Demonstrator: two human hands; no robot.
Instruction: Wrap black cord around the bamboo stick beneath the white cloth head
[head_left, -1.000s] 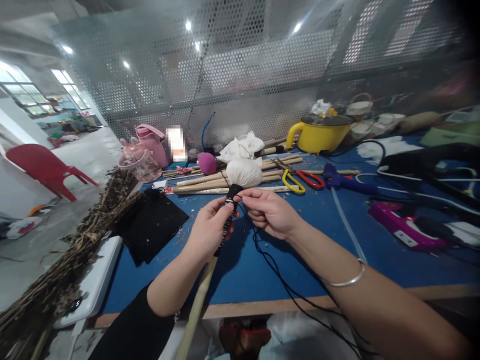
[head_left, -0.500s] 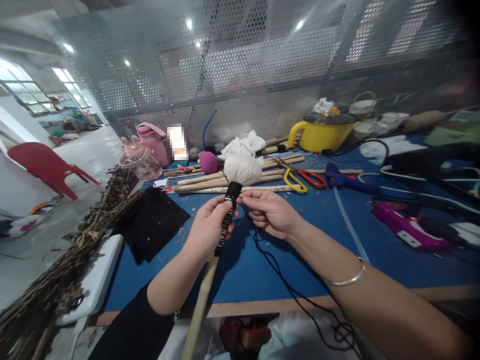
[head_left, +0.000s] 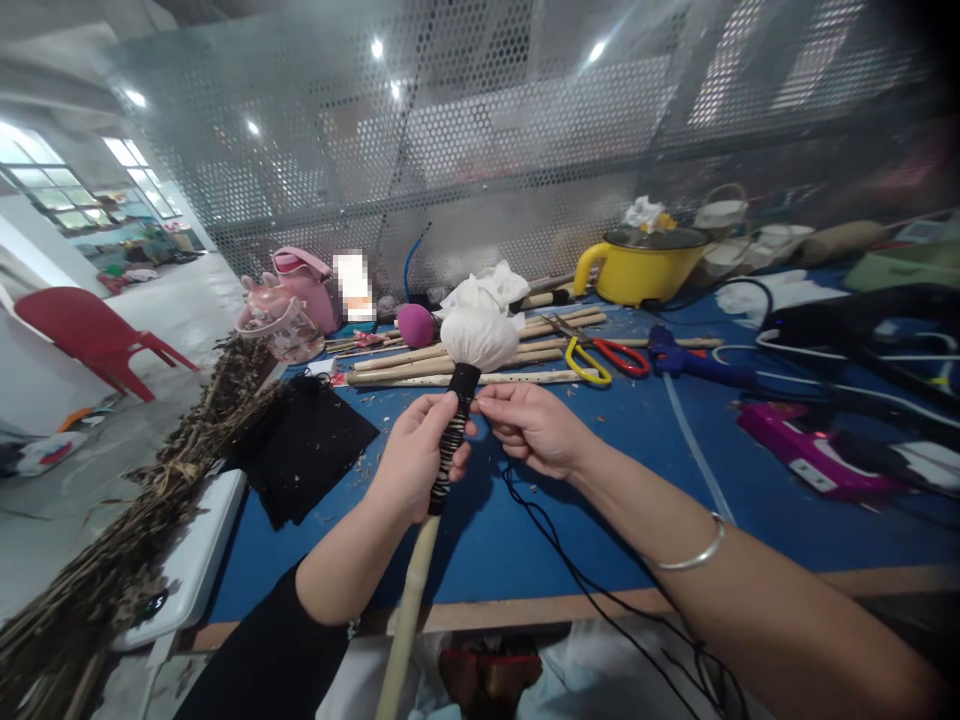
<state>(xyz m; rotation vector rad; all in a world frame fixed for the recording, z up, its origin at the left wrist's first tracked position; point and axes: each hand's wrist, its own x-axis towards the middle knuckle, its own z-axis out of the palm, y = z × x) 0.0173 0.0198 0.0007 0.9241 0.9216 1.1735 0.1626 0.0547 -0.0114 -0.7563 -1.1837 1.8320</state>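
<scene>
White cloth, gathered into one round bundle, is seen in the head view at the top of one pale stick, which is held slanting across the near edge of the blue table. By the left hand the black wrapped part is gripped, with the thumb pressed along it; just beside, the black cord is pinched, as it appears, between thumb and forefinger of the right hand. Many turns are already wound below the bundle; one long loose length, hanging over the near edge, is left unwound. Toward the far edge are counted one pair of scissors, one purple ball and one yellow pot; the loose sticks are several, not exactly countable. Near the left edge, black cloth is laid.
</scene>
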